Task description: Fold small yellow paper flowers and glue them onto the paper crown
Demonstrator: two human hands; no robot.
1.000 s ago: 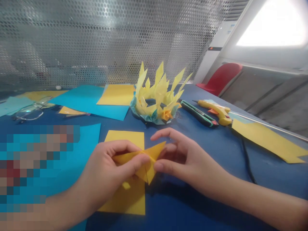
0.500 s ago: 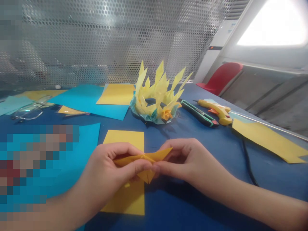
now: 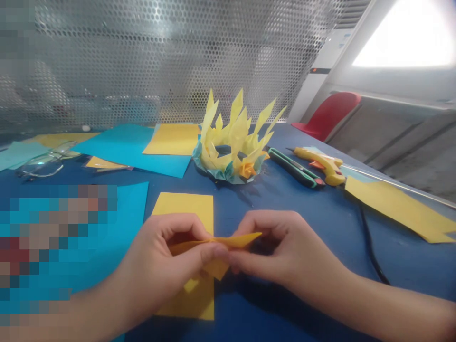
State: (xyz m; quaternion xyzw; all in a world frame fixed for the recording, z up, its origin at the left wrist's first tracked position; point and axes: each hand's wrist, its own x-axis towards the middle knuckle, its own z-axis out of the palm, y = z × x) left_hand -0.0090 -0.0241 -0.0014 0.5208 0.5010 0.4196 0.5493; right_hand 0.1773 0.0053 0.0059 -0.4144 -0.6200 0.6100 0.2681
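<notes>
Both hands pinch one small folded orange-yellow paper (image 3: 238, 241) in the middle of the head view. My left hand (image 3: 178, 247) grips its left side, with the thumb across the front. On the right side, my right hand (image 3: 274, 244) has its fingers closed, thumb beside the left thumb. One pointed flap sticks out to the right and another part hangs below the thumbs. Beneath the hands lies a flat yellow sheet (image 3: 185, 204). Beyond them stands a crown of yellow paper spikes (image 3: 237, 133) with a teal base and an orange paper flower (image 3: 247, 169).
A green-black cutter (image 3: 295, 167) and a yellow glue gun (image 3: 320, 161) with a black cable lie at the right, near yellow strips (image 3: 399, 206). Blue sheets (image 3: 121, 147), an orange-yellow sheet (image 3: 173, 139) and glasses (image 3: 42, 166) are at the left. A metal mesh panel (image 3: 178, 61) stands behind.
The folded paper has tilted, its right point now lower and further right. My right hand has shifted slightly down and to the right; my left hand has barely moved.
</notes>
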